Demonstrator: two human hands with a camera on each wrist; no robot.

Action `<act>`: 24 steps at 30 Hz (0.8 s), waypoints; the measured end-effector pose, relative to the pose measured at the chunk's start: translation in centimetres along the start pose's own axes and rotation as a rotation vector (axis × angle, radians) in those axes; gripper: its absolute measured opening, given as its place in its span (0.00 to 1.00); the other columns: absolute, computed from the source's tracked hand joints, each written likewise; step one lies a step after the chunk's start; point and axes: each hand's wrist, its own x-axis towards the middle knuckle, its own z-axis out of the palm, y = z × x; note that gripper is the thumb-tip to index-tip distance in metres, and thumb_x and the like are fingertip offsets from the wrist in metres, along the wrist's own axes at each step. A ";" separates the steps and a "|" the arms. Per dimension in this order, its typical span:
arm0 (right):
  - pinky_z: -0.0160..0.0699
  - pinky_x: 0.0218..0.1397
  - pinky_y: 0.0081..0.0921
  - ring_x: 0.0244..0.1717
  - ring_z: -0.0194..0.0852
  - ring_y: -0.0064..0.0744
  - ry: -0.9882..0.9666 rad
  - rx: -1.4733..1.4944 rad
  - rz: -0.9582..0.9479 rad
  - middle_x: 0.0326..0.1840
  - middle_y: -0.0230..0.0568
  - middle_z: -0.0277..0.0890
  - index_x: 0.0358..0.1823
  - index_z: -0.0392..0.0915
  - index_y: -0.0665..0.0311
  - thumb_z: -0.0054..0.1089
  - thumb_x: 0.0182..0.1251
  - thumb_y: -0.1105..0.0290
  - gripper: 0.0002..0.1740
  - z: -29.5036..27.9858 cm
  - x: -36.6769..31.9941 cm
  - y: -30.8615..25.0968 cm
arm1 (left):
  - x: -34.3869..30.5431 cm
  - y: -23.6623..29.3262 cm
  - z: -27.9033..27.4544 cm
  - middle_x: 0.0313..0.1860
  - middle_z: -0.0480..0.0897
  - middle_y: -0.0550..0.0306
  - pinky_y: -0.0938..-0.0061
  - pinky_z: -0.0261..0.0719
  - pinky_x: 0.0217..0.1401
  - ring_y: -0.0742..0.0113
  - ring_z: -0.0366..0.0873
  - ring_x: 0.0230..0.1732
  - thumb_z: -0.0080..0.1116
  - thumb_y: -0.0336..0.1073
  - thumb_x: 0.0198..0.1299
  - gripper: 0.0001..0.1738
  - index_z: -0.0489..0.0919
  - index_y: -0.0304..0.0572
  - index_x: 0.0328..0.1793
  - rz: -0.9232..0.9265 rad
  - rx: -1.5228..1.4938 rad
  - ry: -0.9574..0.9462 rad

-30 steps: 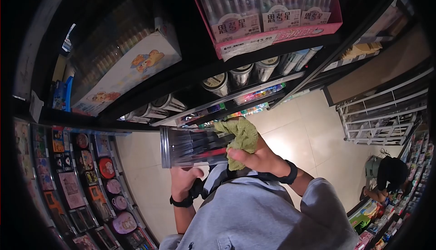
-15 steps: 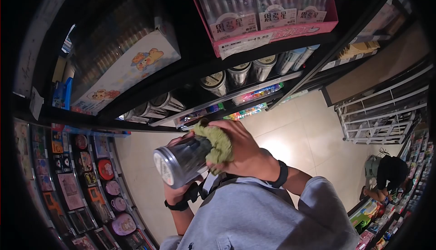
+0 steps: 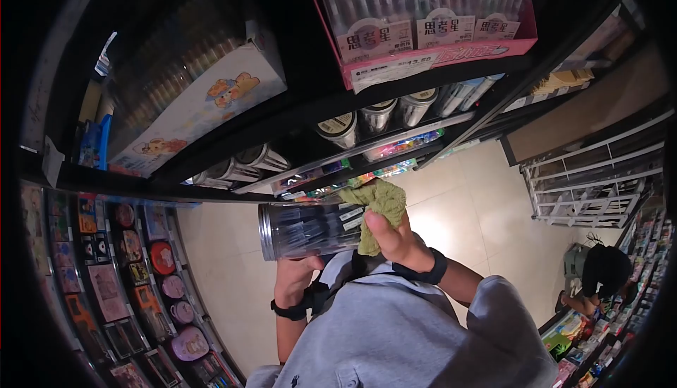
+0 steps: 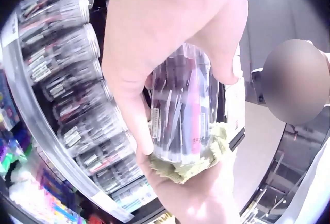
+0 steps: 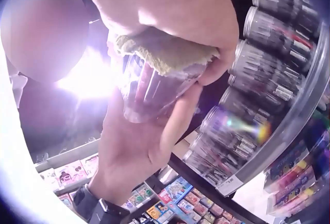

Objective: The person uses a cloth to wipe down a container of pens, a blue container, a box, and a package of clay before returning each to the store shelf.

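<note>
A clear plastic jar of pens point(image 3: 314, 231) with a silver lid lies on its side in front of the person's chest. My left hand point(image 3: 295, 277) grips it near the lid, from below in the head view. In the left wrist view, fingers and thumb wrap both sides of the jar point(image 4: 180, 113). At the base end, my right hand point(image 3: 403, 241) holds a crumpled green cloth point(image 3: 384, 201) against the plastic. The right wrist view shows this cloth point(image 5: 167, 54) pressed round the jar under the palm.
Similar jars point(image 3: 337, 131) stand in a row on the dark shelf ahead. Above it are a pink display box point(image 3: 437, 57) and a white cartoon box point(image 3: 211, 102) of pens. Small goods hang on the left rack point(image 3: 134, 275). Another person point(image 3: 599, 272) bends at the right; a white wire rack point(image 3: 599, 176) stands nearby.
The jar's lid end turned down toward the viewer half a second ago; now the jar lies level sideways again. The right hand and cloth moved left, then back right at the base end.
</note>
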 end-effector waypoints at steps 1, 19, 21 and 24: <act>0.73 0.52 0.25 0.45 0.73 0.25 0.056 0.089 0.050 0.47 0.36 0.78 0.54 0.74 0.68 0.56 0.68 0.63 0.19 0.3 -0.2 -0.1 | 0.0 0.7 0.5 0.53 0.79 0.59 0.64 0.73 0.60 0.64 0.76 0.54 0.83 0.45 0.38 0.44 0.74 0.36 0.61 -0.017 -0.028 -0.015; 0.68 0.57 0.42 0.46 0.74 0.47 0.000 -0.113 0.003 0.42 0.47 0.77 0.49 0.76 0.68 0.57 0.66 0.61 0.18 4.9 2.5 -0.6 | 3.0 3.6 0.0 0.50 0.81 0.57 0.72 0.78 0.54 0.67 0.79 0.49 0.77 0.31 0.41 0.37 0.71 0.38 0.60 0.086 0.638 -0.188; 0.66 0.59 0.45 0.50 0.72 0.51 -0.013 -0.234 -0.209 0.48 0.50 0.74 0.53 0.74 0.67 0.59 0.62 0.60 0.22 5.5 2.9 -0.9 | 3.5 3.1 -1.1 0.53 0.80 0.57 0.70 0.75 0.57 0.63 0.79 0.51 0.71 0.32 0.48 0.29 0.75 0.42 0.58 0.156 0.675 -0.173; 0.63 0.62 0.50 0.63 0.63 0.58 -0.090 -0.493 -0.465 0.64 0.54 0.65 0.64 0.67 0.65 0.65 0.53 0.57 0.37 5.9 3.4 1.2 | 5.5 4.1 -2.8 0.58 0.75 0.50 0.69 0.75 0.58 0.62 0.76 0.56 0.76 0.35 0.45 0.48 0.59 0.35 0.69 0.372 0.718 -0.326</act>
